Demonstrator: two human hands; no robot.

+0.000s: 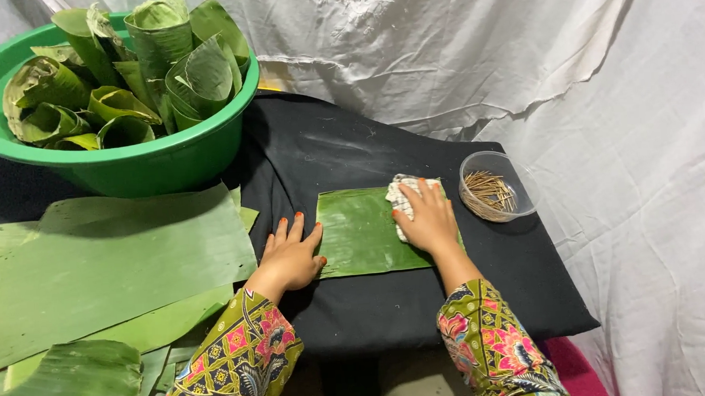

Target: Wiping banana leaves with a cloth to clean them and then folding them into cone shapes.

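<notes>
Small rectangular banana leaf piece (362, 231) lying flat at the middle of the black-draped worktop (389, 307). Left hand (292, 256) pressed palm-down at the piece's 9 o'clock edge, fingers (281, 229) spread open and flat, thumb tip touching the leaf, gripping nothing. Right hand (430, 218) laid on a checked cloth (400, 194) at the piece's 2 o'clock corner, fingers extended and bearing down on the cloth rather than curled round it. Both forearms in patterned floral sleeves.

Just beside the cloth, at 3 o'clock, a clear plastic cup (519, 206) holding thin wooden sticks (488, 190). Toward 10 o'clock, a green basin (161, 163) filled with rolled leaf cones (167, 40). At 8 o'clock, a stack of large flat leaves (110, 264) overlapping the worktop's edge, close to the left wrist. White sheeting (601, 92) draped behind and at 3 o'clock.
</notes>
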